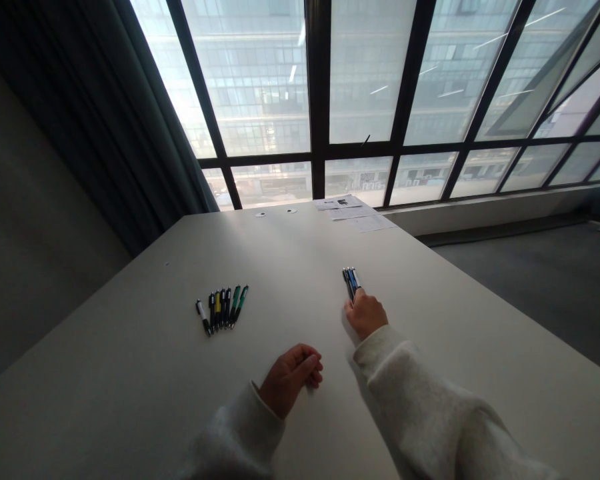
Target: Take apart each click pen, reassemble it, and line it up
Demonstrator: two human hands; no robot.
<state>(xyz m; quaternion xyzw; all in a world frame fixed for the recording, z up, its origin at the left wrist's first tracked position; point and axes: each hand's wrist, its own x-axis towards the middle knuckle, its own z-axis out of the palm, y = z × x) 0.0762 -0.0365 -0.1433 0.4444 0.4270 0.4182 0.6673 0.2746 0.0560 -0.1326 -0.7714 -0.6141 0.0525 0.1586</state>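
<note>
My right hand (pixel 365 313) is closed round the near ends of a small bunch of blue and black pens (pixel 351 280), which point away from me and lie on the white table (pixel 290 253). My left hand (pixel 293 377) rests on the table near me, its fingers curled loosely inward, with nothing visible in it. A row of several pens (pixel 223 308) in white, black, yellow and green lies side by side on the table to the left, apart from both hands.
Sheets of paper (pixel 353 210) lie at the table's far edge by the window. Two small round white things (pixel 275 213) sit at the far edge too. A dark curtain (pixel 105 133) hangs at the left. Grey floor lies to the right.
</note>
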